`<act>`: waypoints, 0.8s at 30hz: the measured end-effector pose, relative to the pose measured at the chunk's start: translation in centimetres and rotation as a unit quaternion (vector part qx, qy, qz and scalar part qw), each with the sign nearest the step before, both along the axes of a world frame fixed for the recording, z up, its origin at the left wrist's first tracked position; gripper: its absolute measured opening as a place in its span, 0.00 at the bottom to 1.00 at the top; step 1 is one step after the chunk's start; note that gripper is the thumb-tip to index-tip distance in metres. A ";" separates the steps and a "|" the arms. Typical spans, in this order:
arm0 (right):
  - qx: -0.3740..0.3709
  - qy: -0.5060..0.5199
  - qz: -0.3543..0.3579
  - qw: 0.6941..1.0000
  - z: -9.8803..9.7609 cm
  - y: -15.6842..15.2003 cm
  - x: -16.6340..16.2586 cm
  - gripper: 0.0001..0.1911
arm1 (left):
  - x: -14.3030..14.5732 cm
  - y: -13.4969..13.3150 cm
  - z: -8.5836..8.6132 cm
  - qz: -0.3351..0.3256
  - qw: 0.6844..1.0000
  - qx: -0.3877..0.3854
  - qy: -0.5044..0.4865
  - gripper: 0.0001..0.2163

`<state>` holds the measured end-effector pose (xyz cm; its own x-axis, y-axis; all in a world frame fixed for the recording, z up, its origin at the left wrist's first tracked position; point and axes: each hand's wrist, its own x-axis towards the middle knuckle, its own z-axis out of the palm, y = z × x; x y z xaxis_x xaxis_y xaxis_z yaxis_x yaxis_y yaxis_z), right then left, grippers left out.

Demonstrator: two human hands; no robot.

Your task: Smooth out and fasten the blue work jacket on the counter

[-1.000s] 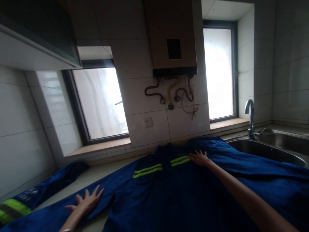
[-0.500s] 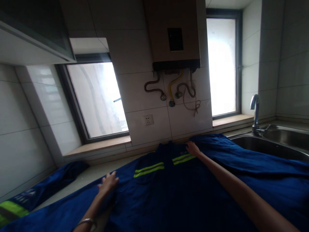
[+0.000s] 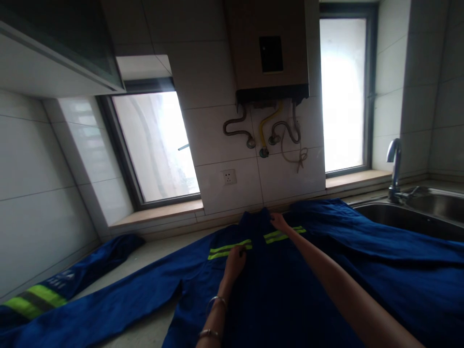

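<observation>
**Smoothing a blue work jacket flat on the kitchen tabletop**

Spreading across nearly the whole tabletop (image 3: 152, 333), the blue work jacket (image 3: 290, 295) lies face up under both arms, its collar away from the person, toward the tiled wall. 1 sleeve (image 3: 90, 309) trails off well to the left of the left hand (image 3: 235, 263), its cuff carrying a yellow-green band. The other side of the cloth runs to the right of the right hand (image 3: 279, 221), up to the sink's rim.

The left hand rests on the chest, fingers curled and touching the left reflective stripe (image 3: 228, 250); whether it pinches cloth or only presses cannot be told. The right hand is stretched farther out, at the collar (image 3: 263, 217), just above the right stripe (image 3: 284, 234); its fingers look bent onto the cloth, though its hold is too dark to judge.

To do this well, as I judge it: keep the far hand steady at the collar as an anchor, and stroke with the near hand outward from the front opening, so the wrinkles go toward the sleeve and not into a bunch. The 2 stripes should end up in 1 line.

The tabletop is pale and smooth. Beyond the right hand hangs a wall-mounted water heater (image 3: 270, 48) with looped hoses; a socket (image 3: 229, 177) sits beneath it. 2 bright windows flank it, and the steel sink (image 3: 409, 220) with its tap (image 3: 395, 166) lies far right.
</observation>
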<state>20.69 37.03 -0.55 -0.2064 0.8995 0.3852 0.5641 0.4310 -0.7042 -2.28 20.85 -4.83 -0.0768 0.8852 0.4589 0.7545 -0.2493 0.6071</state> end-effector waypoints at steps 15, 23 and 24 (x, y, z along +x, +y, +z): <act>0.118 -0.058 0.012 0.991 0.0 -11.7 3.8 0.13 | 0.8 -1.9 3.1 0.110 0.977 0.118 -0.141 0.18; 0.129 0.008 0.102 0.986 -1.3 -14.6 4.2 0.13 | 0.2 -1.0 2.4 0.084 0.983 0.099 -0.130 0.26; 0.118 0.011 0.088 0.989 -1.4 -14.5 4.2 0.11 | -0.1 -0.9 2.2 0.083 0.983 0.087 -0.141 0.23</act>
<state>24.94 22.48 -1.92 -0.3403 0.7351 0.5864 0.4510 0.6748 -0.5842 -2.40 19.92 -2.64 -0.3599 0.7593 0.5422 0.6014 -0.2556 0.7570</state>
